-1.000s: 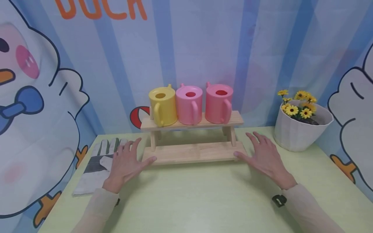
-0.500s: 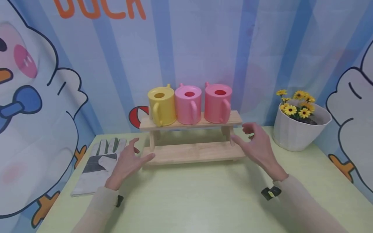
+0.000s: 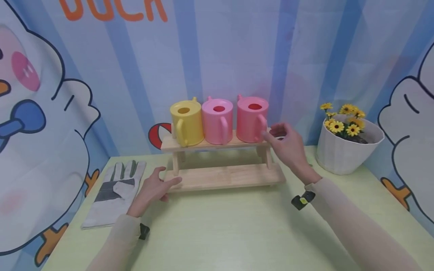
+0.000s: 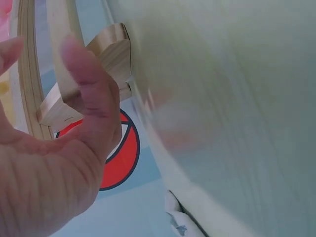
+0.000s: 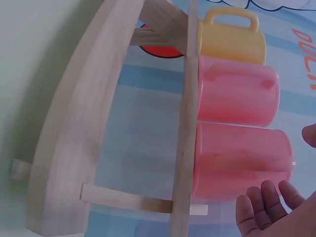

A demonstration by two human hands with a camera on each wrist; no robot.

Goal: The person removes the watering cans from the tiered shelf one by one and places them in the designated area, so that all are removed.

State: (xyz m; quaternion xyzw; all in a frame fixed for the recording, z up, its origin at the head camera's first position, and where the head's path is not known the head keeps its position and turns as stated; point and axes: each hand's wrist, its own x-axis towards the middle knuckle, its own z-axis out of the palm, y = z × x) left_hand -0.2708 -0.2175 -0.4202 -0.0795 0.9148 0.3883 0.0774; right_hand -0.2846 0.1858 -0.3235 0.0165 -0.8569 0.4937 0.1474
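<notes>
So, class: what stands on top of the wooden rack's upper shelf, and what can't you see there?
On the upper shelf stand a yellow watering can and two pink watering cans, side by side. Their insides are hidden beyond dark openings. The right hand reaches near the rightmost handle.

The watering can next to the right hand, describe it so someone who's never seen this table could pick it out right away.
Find the two-tier wooden shelf against the striped backdrop at the back of the green table. Three small watering cans stand in a row on its top tier. The one meant is the coral-pink can at the right end, beside the paler pink can and farthest from the yellow one, with the right hand just beside its handle.
</notes>
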